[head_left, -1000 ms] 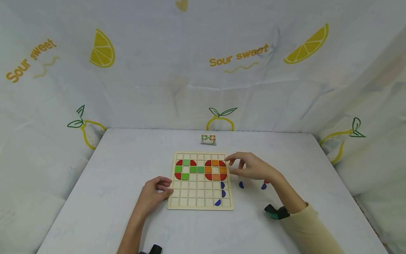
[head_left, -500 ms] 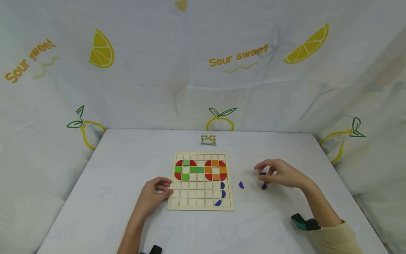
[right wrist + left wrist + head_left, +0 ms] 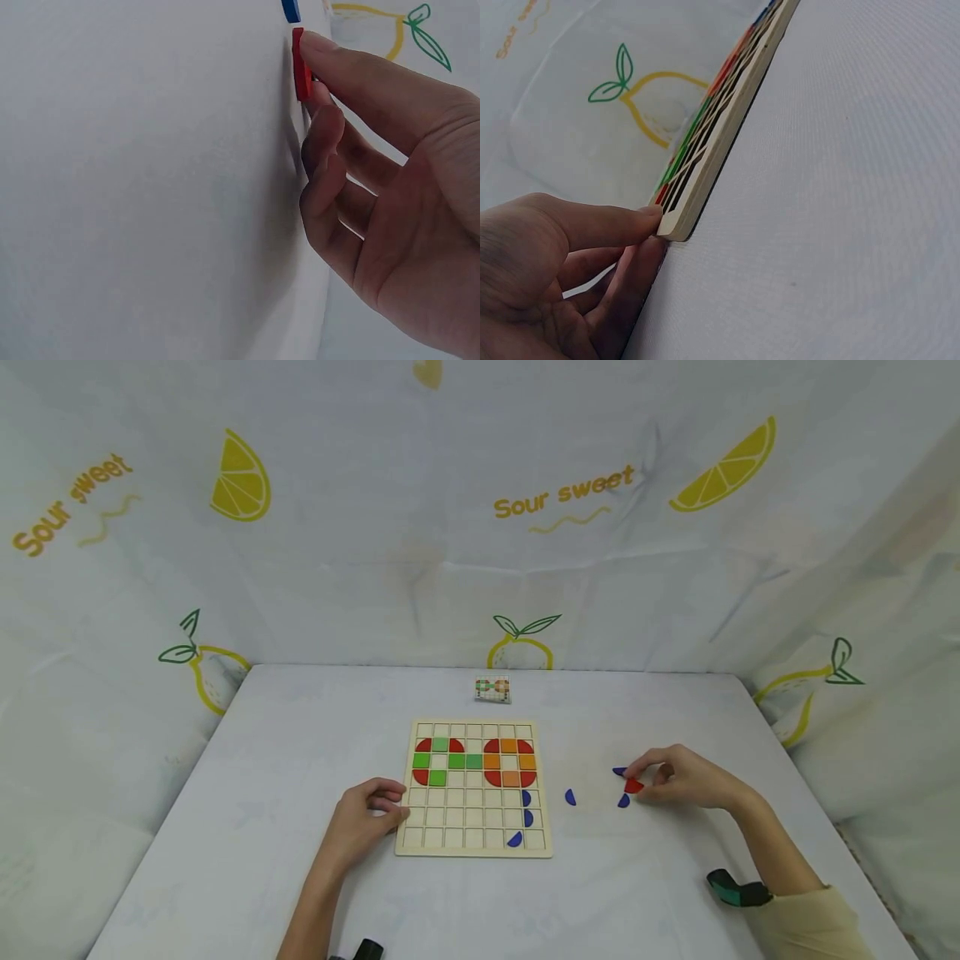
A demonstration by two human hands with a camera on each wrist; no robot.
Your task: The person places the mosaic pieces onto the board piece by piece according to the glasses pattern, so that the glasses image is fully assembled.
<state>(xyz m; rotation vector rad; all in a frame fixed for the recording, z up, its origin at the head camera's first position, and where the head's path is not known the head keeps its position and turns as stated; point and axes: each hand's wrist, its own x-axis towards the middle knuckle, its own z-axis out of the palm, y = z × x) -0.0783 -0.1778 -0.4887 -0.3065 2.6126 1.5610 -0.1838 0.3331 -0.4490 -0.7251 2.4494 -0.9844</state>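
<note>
In the head view a pale wooden grid board (image 3: 454, 816) lies mid-table, with red, green and orange pieces filling two ring shapes. My left hand (image 3: 365, 817) grips its left edge; in the left wrist view the thumb (image 3: 646, 217) presses on the rim at a corner. To the right of the board, my right hand (image 3: 690, 781) pinches a red round-edged piece (image 3: 301, 67) between thumb and fingers, low over the table. Two blue half-round pieces lie right by it, one (image 3: 618, 771) beyond and one (image 3: 623, 801) nearer. Another blue half-round (image 3: 571, 797) lies closer to the board.
Several blue half-rounds lie on the board's right side, one (image 3: 514, 839) skewed across cell lines. Behind the board sits a small pattern card (image 3: 492, 689). A white cloth with lemon prints (image 3: 521, 643) hangs at the table's (image 3: 322, 710) back edge.
My right hand has moved from the board's right edge to the loose pieces and now holds the red one. A blue piece now shows beside it. The left hand stays put.
</note>
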